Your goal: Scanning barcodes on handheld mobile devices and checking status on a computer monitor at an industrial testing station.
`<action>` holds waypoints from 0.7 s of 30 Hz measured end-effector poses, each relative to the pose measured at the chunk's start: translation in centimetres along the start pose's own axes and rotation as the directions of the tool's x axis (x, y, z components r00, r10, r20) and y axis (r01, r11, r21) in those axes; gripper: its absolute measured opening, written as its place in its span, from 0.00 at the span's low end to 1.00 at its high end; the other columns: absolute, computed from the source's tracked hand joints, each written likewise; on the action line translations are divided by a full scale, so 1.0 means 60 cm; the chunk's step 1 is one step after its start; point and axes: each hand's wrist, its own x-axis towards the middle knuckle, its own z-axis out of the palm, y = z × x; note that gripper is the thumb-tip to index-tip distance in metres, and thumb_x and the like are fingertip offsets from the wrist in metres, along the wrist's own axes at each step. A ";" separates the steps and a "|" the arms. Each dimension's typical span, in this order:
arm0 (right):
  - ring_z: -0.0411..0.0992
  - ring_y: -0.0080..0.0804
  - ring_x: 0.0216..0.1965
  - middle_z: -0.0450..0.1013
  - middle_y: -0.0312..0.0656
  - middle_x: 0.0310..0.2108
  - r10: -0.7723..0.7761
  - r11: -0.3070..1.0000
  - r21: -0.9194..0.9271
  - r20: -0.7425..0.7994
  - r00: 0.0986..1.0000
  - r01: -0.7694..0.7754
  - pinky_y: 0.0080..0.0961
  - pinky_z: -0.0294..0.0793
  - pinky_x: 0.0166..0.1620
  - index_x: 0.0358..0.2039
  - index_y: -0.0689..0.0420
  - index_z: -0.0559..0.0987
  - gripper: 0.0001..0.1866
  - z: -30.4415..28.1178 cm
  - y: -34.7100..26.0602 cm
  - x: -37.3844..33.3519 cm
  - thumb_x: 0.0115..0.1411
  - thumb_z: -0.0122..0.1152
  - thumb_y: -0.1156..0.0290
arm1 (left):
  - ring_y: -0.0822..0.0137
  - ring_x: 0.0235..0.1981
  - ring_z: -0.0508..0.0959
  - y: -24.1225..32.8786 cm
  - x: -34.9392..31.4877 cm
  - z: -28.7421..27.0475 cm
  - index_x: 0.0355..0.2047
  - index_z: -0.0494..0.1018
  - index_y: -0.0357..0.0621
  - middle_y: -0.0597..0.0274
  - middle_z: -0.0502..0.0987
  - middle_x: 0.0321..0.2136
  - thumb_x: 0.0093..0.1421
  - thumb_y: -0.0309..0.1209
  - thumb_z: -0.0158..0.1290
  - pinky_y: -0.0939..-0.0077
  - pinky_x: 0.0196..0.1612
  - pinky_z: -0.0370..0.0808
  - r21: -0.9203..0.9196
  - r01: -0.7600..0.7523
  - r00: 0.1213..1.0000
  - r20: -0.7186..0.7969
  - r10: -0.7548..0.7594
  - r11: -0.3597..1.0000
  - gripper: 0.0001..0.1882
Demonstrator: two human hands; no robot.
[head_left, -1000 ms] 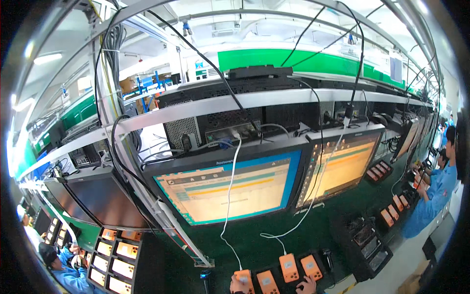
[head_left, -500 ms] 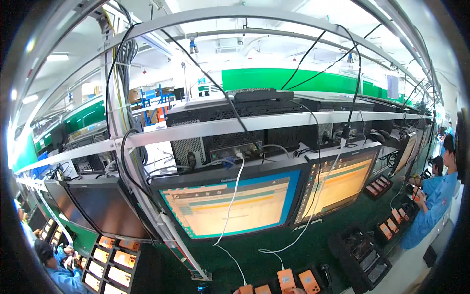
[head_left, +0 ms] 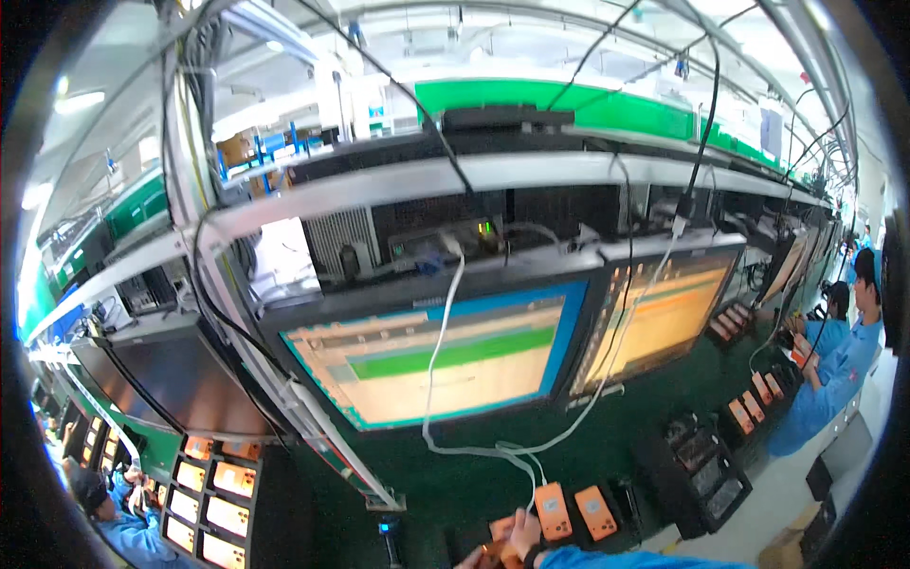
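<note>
The right hand (head_left: 523,533) is at the lower edge of the view, above the bench (head_left: 464,482). Its fingers are closed on the lower end of the left cable (head_left: 436,356), a white lead. A dark band encircles the wrist, and a blue sleeve (head_left: 607,559) covers the forearm.

The left hand (head_left: 470,560) is beside the right hand, to its left, blurred and partly cut off by the lower edge. Whether its fingers grip or are released cannot be told. An orange phone (head_left: 499,527) is partly visible just beside the right hand, on its left; the hand hides the rest.

Two more orange phones lie on the bench, right of the hands: the middle phone (head_left: 554,510) and the outer phone (head_left: 595,512). They are side by side, slightly apart, camera side up. The right cable (head_left: 600,391), also white, runs down to the top end of the middle phone.

Behind the phones stand two monitors. The left monitor (head_left: 455,365) displays a wide green band; the right monitor (head_left: 664,308) displays a yellowish page. A dark handheld device (head_left: 388,542) with a blue light is left of the hands. Farther left, a black tray (head_left: 203,498) holds orange phones in two columns. A black rack (head_left: 701,474) is right of the outer phone.
</note>
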 end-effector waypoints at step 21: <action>0.76 0.34 0.43 0.76 0.47 0.39 -0.219 0.976 0.043 0.162 0.962 0.215 0.29 0.75 0.45 0.38 0.64 0.68 0.19 -0.171 0.112 -0.084 0.67 0.48 0.58 | 0.64 0.16 0.74 -0.200 0.189 -0.321 0.34 0.70 0.37 0.57 0.73 0.22 0.45 0.22 0.53 0.69 0.20 0.72 0.066 0.634 0.768 -0.165 -0.619 0.770 0.14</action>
